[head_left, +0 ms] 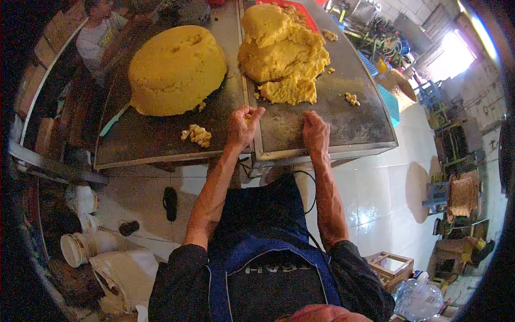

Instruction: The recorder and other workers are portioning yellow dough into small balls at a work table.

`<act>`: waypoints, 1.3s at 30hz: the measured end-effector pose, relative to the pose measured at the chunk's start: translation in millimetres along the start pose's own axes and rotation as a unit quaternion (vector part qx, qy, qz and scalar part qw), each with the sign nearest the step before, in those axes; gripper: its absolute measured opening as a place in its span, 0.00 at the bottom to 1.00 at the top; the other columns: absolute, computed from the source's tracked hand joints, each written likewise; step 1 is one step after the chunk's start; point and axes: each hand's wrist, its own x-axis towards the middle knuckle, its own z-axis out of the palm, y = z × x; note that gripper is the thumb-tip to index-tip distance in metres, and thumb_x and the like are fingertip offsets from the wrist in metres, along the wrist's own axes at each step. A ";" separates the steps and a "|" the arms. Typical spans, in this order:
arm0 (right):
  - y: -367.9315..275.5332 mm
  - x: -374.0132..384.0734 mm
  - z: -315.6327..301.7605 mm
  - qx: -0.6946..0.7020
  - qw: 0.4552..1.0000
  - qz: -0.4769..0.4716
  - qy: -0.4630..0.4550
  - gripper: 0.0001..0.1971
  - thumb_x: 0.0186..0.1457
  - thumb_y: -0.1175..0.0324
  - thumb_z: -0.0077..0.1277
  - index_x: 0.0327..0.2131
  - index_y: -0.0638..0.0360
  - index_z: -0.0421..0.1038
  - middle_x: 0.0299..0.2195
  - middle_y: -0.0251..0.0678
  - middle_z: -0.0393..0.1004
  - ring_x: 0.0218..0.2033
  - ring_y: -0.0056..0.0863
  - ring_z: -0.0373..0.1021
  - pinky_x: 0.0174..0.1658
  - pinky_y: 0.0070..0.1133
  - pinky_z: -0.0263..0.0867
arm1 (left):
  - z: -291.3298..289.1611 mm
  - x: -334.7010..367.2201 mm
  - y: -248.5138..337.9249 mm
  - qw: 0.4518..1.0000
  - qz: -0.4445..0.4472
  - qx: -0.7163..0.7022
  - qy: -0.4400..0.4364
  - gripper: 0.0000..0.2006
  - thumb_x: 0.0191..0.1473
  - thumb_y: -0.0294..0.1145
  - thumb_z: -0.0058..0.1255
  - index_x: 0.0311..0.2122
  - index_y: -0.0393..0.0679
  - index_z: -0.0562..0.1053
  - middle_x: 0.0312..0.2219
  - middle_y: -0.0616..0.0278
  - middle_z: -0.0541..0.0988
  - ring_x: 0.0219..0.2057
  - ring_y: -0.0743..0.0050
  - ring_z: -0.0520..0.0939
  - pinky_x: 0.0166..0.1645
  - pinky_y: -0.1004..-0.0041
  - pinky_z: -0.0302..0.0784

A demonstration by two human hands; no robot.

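Observation:
A big rounded mound of yellow dough [177,70] rests on the left part of the dark metal-edged table [343,121]. Right of the table's seam lies a rougher, torn heap of the same dough [284,59], its near lump just beyond my hands. My left hand [245,126] is closed near the seam, thumb pointing right; whatever may be inside its fingers is hidden. Close to the table's front edge, my right hand [316,131] is curled into a fist, its inside also out of sight. Small dough scraps [197,135] lie left of my left hand, and more crumbs [352,99] right of the heap.
A red tray [306,16] of small shaped pieces stands behind the torn heap. A pale-handled tool [113,121] touches the left mound. Another person [99,40] is at the far left. White buckets [75,249] and a water bottle [418,300] are on the floor.

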 end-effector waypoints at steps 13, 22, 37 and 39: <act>63.9 31.6 -14.7 -0.114 0.991 -0.058 0.048 0.12 0.63 0.70 0.44 0.46 0.52 0.76 0.43 0.40 0.78 0.50 0.49 0.72 0.58 0.49 0.59 | -4.8 -1.0 3.8 0.997 -0.027 -0.071 0.005 0.15 0.57 0.38 0.61 0.43 0.39 0.81 0.25 0.61 0.80 0.30 0.71 0.81 0.41 0.68 0.78; -32.3 -22.8 54.5 -0.425 0.803 -0.417 -0.022 0.17 0.55 0.73 0.48 0.50 0.50 0.69 0.46 0.29 0.74 0.51 0.35 0.69 0.54 0.41 0.65 | -2.7 1.9 1.5 0.998 -0.005 -0.067 0.010 0.11 0.59 0.37 0.60 0.39 0.39 0.82 0.21 0.65 0.78 0.23 0.77 0.77 0.32 0.70 0.75; 137.7 19.8 -53.6 -0.043 0.991 0.002 0.123 0.11 0.64 0.69 0.49 0.45 0.59 0.78 0.49 0.43 0.77 0.58 0.44 0.68 0.62 0.38 0.61 | 56.9 -2.6 45.0 0.966 0.093 -0.005 -0.240 0.22 0.50 0.47 0.65 0.41 0.39 0.78 0.34 0.59 0.71 0.33 0.68 0.75 0.36 0.69 0.74; 135.6 18.0 -55.1 -0.042 0.990 0.024 0.129 0.11 0.64 0.69 0.49 0.45 0.60 0.78 0.49 0.44 0.77 0.58 0.45 0.68 0.61 0.36 0.63 | 61.9 -3.2 55.6 0.967 0.157 0.023 -0.200 0.21 0.43 0.40 0.71 0.43 0.43 0.82 0.33 0.59 0.72 0.33 0.66 0.76 0.37 0.68 0.76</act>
